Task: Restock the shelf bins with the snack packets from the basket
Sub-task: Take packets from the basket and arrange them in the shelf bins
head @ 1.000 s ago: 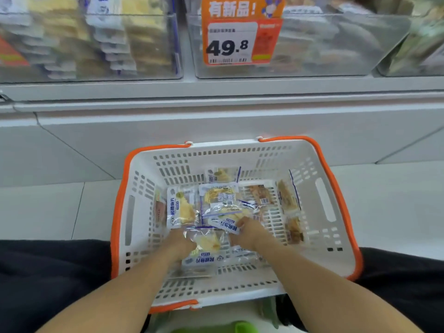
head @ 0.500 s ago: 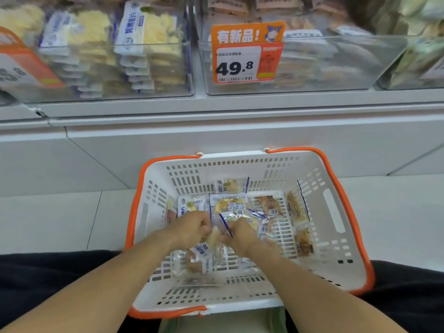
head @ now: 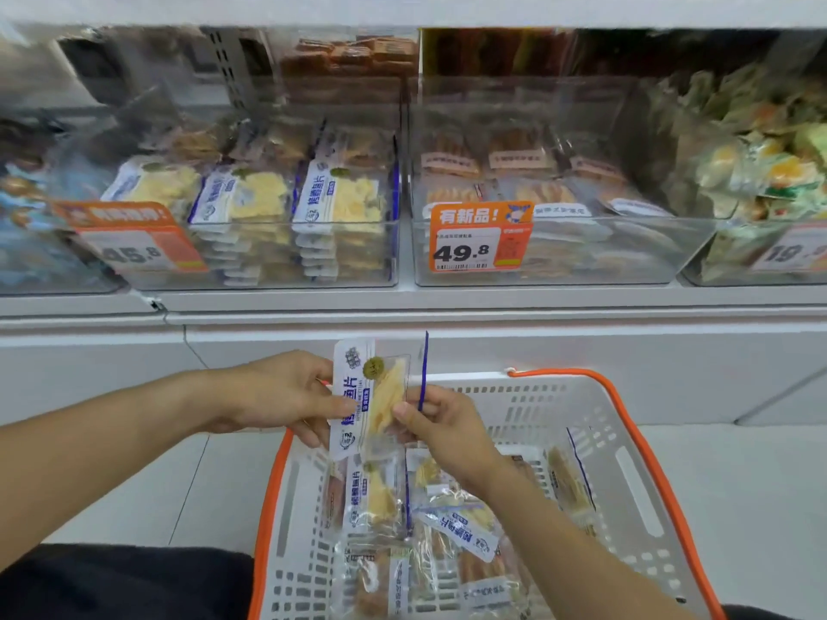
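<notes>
- both hands are up over the basket [head: 635, 476] holding one snack packet [head: 373, 396] upright between them; it sits above the basket's far-left corner, in front of the white shelf base
- left hand [head: 277, 393] has the packet's left edge, the white strip with blue print; thumb lies on the front of that strip, the other fingers curl in behind and below it, so it's pinching the packet
- right hand [head: 441, 425] has the right side; thumb tip presses on the clear front right by the yellow snack piece, fingers tucked behind near the blue stripe edge; also a pinch
- so the packet is basically sandwiched, thumbs on the face toward the camera, fingers on the back; top half of it sticks up free above both hands
- more packets [head: 425, 521] still lie in a loose heap on the basket floor, a couple leaning on the right wall; basket is white with an orange rim
- up on the shelf, the clear left bin [head: 268, 243] holds neat stacks of the same-looking white-and-yellow packets, with an orange tag reading 45.8 on its front
- next clear bin [head: 581, 243] to the right has brownish packets and a price tag [head: 481, 237] reading 49.8; further right is a bin of greenish packs, pretty blurry
</notes>
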{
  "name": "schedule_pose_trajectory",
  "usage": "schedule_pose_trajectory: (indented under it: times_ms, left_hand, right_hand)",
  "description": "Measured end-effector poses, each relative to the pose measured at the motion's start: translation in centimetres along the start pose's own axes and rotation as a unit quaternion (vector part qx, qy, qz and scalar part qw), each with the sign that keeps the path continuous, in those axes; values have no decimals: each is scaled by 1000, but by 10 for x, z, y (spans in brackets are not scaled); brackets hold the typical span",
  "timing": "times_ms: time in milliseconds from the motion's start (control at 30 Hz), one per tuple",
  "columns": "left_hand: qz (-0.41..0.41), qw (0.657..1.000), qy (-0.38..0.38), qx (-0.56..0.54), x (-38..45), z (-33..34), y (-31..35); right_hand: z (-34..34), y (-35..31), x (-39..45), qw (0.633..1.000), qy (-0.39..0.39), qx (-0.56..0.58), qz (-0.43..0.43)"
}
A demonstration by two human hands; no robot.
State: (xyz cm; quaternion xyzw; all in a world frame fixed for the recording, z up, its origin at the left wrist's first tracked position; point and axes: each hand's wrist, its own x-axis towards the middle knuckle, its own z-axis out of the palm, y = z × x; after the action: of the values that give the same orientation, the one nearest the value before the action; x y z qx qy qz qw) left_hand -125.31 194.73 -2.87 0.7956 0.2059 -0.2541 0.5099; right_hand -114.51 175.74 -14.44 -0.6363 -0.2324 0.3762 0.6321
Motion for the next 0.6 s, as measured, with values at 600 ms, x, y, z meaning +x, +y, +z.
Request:
schedule_pose_trajectory:
  times_ms: [600]
  left_hand:
    - [219,861,406,-215,-27,-45,30]
  right_hand:
    - [43,-157,2,980,87,-51,-171]
